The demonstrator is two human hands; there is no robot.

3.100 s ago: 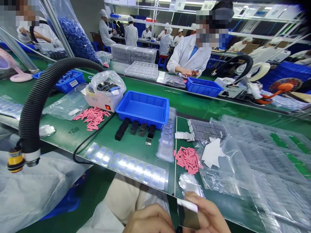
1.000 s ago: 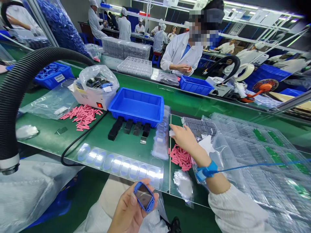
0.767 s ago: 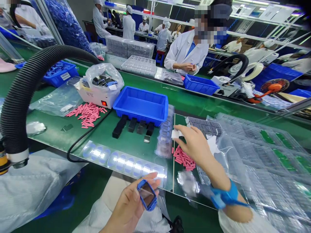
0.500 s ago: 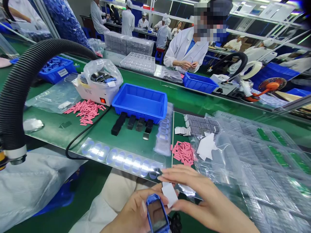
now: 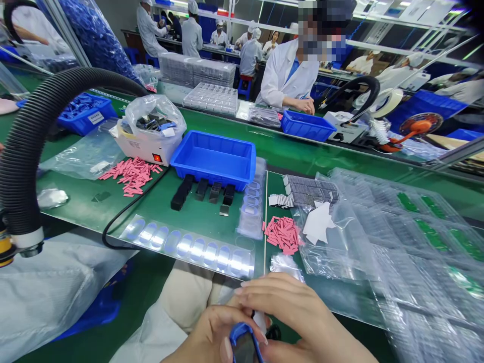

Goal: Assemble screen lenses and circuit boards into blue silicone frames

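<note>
At the lower edge of the head view, my left hand [image 5: 204, 335] is closed on a small blue-framed casing with a dark window [image 5: 245, 349]. The lower part of the casing runs out of the picture. Cupped over it from the right, my right hand [image 5: 291, 312] has its thumb by the casing and its fingers reaching across toward my left fingers. A white rectangular piece [image 5: 259, 319] shows as a sliver between the two hands, mostly covered by fingers. Something black and coiled [image 5: 274, 333] is partly visible behind my right hand.
On the green table [image 5: 219, 229] stand a blue bin [image 5: 214, 159] and black blocks [image 5: 182, 191]. Pink strips [image 5: 283, 234], grey-white stacked pieces [image 5: 310, 189] and clear trays [image 5: 427, 242] lie rightward. A black hose [image 5: 22, 136] arches at left. A co-worker [image 5: 283, 70] sits opposite.
My right hand has moved down and closed in over the casing. The white piece, plainly visible before, is now mostly hidden. Both hands and the casing sit slightly lower in view.
</note>
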